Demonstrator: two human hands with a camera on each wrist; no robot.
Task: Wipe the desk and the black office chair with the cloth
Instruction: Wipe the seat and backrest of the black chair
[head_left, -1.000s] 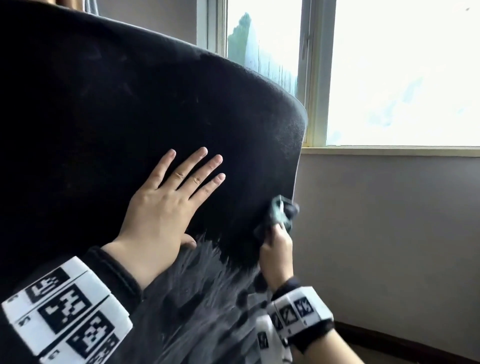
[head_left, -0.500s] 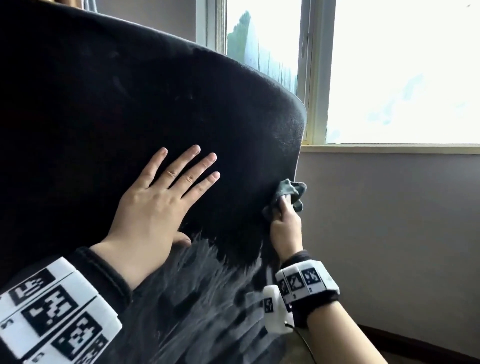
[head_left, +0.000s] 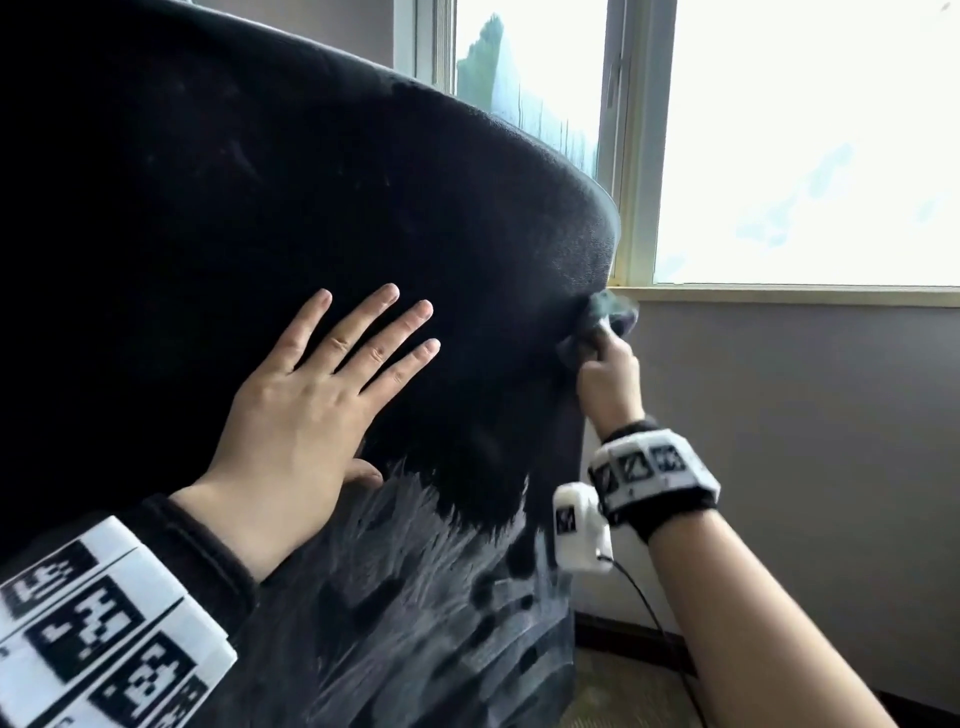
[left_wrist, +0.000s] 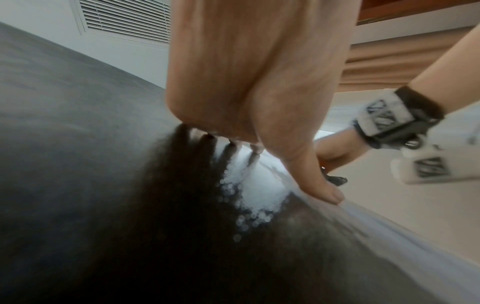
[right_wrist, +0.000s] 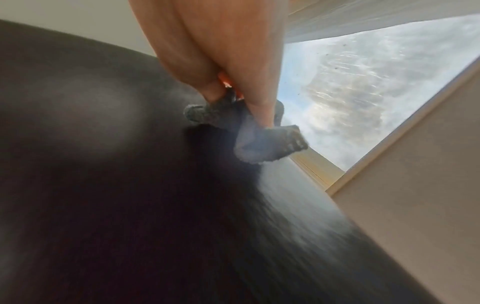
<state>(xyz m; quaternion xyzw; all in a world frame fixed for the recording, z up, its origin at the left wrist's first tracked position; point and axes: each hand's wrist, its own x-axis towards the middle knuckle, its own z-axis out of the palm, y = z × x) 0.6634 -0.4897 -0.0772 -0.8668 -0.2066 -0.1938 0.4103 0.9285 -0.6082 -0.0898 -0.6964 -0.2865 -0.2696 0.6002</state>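
Note:
The black office chair's backrest (head_left: 260, 208) fills the left of the head view. My left hand (head_left: 322, 395) lies flat on it with fingers spread and straight; the left wrist view shows the same hand (left_wrist: 246, 82) and its thumb on the chair back (left_wrist: 78, 164). My right hand (head_left: 608, 374) grips a bunched dark grey cloth (head_left: 605, 317) against the backrest's right edge, just below its upper corner. In the right wrist view the cloth (right_wrist: 262, 142) sticks out past my right hand (right_wrist: 233, 61), against the chair (right_wrist: 103, 185). The desk is not in view.
A window (head_left: 805, 140) with a pale sill (head_left: 779, 296) stands behind the chair on the right. Below it is a grey wall (head_left: 805, 467) with a dark skirting. A cable (head_left: 649, 608) hangs from my right wrist device.
My right hand has slid the cloth upward along the backrest's right edge, from mid height to near the upper corner. The left hand has stayed flat on the backrest.

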